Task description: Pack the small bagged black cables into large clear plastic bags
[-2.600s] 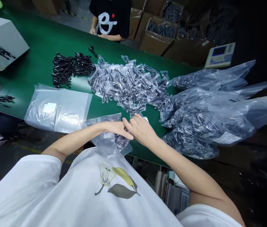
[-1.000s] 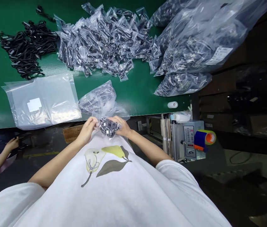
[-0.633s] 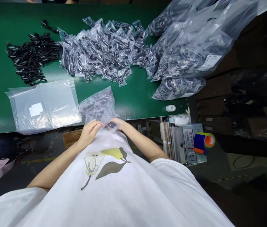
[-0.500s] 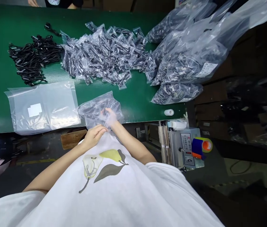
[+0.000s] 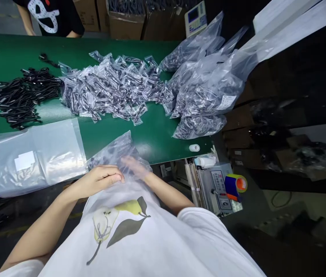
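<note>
A clear plastic bag (image 5: 113, 148) with dark items inside lies at the table's front edge, against my shirt. My left hand (image 5: 102, 179) is closed on the near left part of this bag, thumb against the curled fingers. My right hand (image 5: 134, 166) reaches in behind the clear film and shows through it, blurred. Whether its fingers hold anything cannot be made out. Left of the bag lie flat clear plastic bags (image 5: 56, 154) with white labels (image 5: 25, 161) on them.
Beyond are a heap of small bagged cables (image 5: 108, 90) and loose black cables (image 5: 15, 102). Large filled bags (image 5: 203, 100) stand at the right. A white roll (image 5: 194, 147) sits near the edge, with a sealing machine (image 5: 220, 188) below. Across the table is another person (image 5: 65, 17).
The view has shifted, so the table sits lower and further left. My left hand has turned flatter across the bag. My right hand has moved deeper behind the plastic.
</note>
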The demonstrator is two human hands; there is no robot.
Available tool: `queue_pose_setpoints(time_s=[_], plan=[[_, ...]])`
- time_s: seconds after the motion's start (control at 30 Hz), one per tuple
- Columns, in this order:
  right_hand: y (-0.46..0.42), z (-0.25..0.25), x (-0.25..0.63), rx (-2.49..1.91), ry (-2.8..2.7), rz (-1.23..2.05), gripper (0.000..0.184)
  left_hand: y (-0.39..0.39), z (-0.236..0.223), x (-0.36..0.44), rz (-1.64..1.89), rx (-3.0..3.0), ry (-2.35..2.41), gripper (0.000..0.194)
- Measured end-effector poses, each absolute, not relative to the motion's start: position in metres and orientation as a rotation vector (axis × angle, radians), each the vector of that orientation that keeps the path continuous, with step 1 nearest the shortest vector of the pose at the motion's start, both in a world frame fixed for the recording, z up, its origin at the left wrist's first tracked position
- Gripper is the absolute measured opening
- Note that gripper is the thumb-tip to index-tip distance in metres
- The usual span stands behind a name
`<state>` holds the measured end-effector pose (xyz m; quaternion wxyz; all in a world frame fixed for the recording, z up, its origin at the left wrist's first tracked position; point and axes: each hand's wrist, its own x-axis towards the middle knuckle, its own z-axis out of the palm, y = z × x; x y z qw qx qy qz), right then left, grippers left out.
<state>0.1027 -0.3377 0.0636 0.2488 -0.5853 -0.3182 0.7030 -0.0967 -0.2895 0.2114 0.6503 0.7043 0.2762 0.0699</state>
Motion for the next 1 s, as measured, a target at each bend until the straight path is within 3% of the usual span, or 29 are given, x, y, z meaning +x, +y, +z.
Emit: queue_pose_setpoints(time_s=[0.17,0.23,0.3,0.37,0.43,0.5,0.63,0.83,1.0], plan=[[-0.332,0.114,0.201,-0.977,-1.157,2.604,0.043,-0.213,0.164,-0.071,-0.047,1.408,0.611,0.048],[-0.285,0.110,0.239,-1.192,-1.347,2.345,0.039,-0.174,0.124,-0.050,0.037,1.440,0.868,0.049],[-0.217,0.081,0.263,-1.627,-1.560,1.674,0.034,-0.134,0.077,-0.021,0.042,1.486,1.115,0.051],[-0.146,0.034,0.272,-1.855,-1.784,1.080,0.044,-0.099,0.033,0.009,-0.065,1.599,1.260,0.058],[-0.091,-0.019,0.272,-1.830,-2.057,0.841,0.057,-0.073,-0.005,0.034,-0.232,1.745,1.358,0.065],[-0.067,-0.063,0.271,-1.700,-2.304,0.785,0.061,-0.061,-0.033,0.048,-0.377,1.845,1.421,0.069],[-0.101,-0.102,0.284,-1.619,-2.488,0.720,0.049,-0.077,-0.060,0.037,-0.328,1.914,1.422,0.063],[-0.161,-0.093,0.313,-1.432,-2.763,0.741,0.035,-0.123,-0.054,-0.007,-0.378,1.960,1.347,0.056],[-0.123,-0.085,0.297,-1.078,-2.839,0.801,0.043,-0.124,-0.053,-0.008,-0.304,1.873,1.488,0.041]])
